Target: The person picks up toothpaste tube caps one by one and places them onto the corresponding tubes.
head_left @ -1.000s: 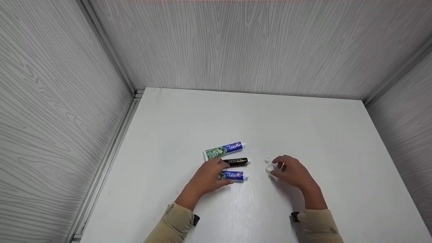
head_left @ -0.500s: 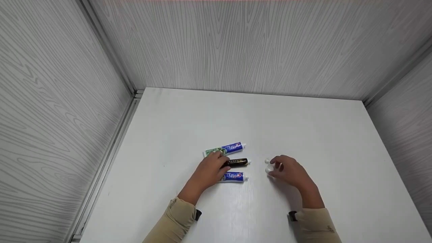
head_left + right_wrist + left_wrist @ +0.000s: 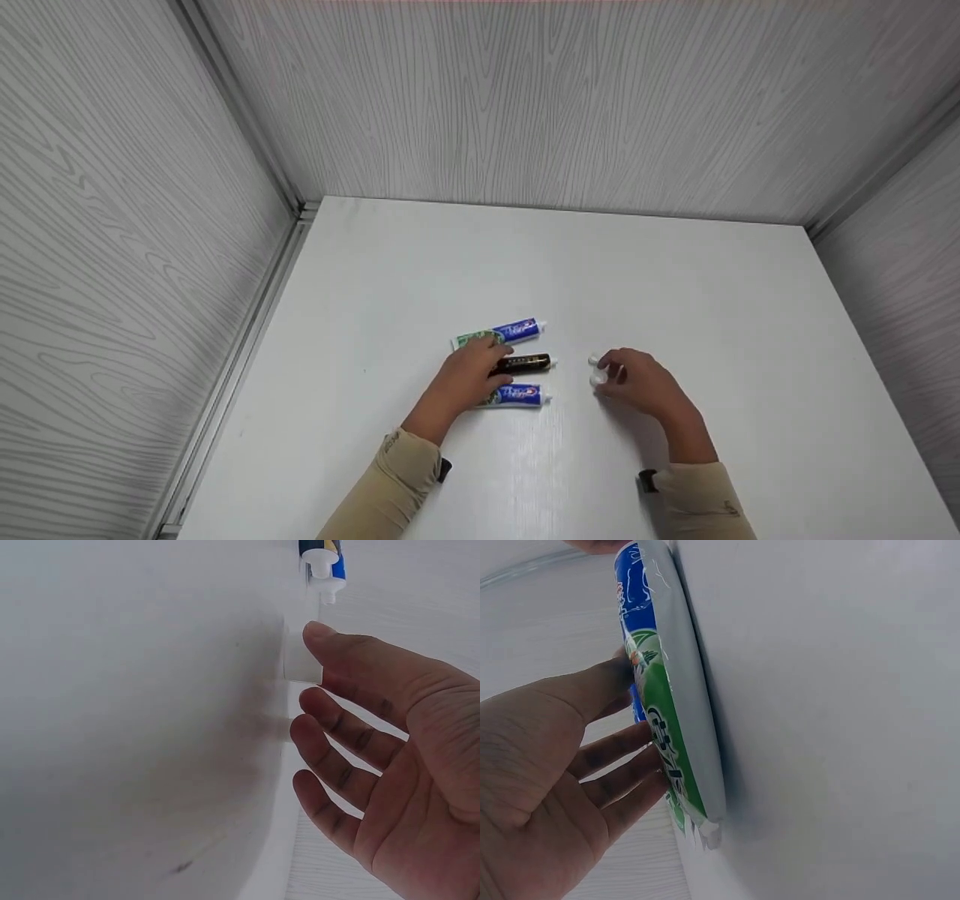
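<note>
On white tabletop (image 3: 577,270) between grained walls (image 3: 510,105); left hand (image 3: 466,375) over black tube (image 3: 529,364), grip unclear; right hand (image 3: 645,382) half-spread at caps (image 3: 596,380).

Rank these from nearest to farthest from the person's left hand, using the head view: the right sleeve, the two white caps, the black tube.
1. Black tube: partly covered by the left hand.
2. White caps: at the right hand's fingertips; too close to call between the two.
3. Right sleeve: lower right.
</note>
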`<state>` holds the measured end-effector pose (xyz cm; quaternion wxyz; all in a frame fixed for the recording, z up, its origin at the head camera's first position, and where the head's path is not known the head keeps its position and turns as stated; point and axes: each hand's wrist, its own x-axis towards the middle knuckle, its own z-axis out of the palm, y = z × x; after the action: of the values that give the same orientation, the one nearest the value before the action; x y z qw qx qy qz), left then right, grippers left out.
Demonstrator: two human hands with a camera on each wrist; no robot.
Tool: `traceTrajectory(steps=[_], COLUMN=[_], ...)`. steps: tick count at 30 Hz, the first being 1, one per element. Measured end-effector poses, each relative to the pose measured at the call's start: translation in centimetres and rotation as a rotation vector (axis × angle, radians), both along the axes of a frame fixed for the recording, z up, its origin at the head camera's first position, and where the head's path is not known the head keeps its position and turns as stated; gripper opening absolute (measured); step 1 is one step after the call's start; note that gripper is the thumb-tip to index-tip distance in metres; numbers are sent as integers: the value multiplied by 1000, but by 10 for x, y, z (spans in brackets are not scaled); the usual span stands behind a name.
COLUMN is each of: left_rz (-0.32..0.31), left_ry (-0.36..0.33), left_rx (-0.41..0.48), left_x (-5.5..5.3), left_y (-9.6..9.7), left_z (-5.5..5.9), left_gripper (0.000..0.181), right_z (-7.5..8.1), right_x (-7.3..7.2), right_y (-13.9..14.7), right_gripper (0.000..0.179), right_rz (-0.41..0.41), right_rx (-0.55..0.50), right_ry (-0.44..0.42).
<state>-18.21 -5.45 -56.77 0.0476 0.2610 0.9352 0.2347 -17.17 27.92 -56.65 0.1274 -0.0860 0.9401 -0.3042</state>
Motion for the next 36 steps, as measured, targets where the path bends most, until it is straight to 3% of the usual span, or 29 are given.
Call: traceTrajectory(steps=[8, 19, 25, 36], left_rz=[-26, -2, 12, -4], left_ry=[16, 122, 142, 167], left_rx=[-20, -170, -221, -226], left_x=[-7, -13, -15, -12], left_y=[8, 24, 29, 32], left_z=[-4, -8, -10, -8], left_gripper=[46, 39, 39, 33], right_z=[-1, -2, 0, 2], right_x=[-1, 1, 2, 5], right_y=[-1, -1, -2, 2], right_gripper=[25, 25, 23, 21], right_rz=[2, 30, 18, 5], right_rx=[-2, -45, -34, -37], right_ry=[-2, 20, 16, 22])
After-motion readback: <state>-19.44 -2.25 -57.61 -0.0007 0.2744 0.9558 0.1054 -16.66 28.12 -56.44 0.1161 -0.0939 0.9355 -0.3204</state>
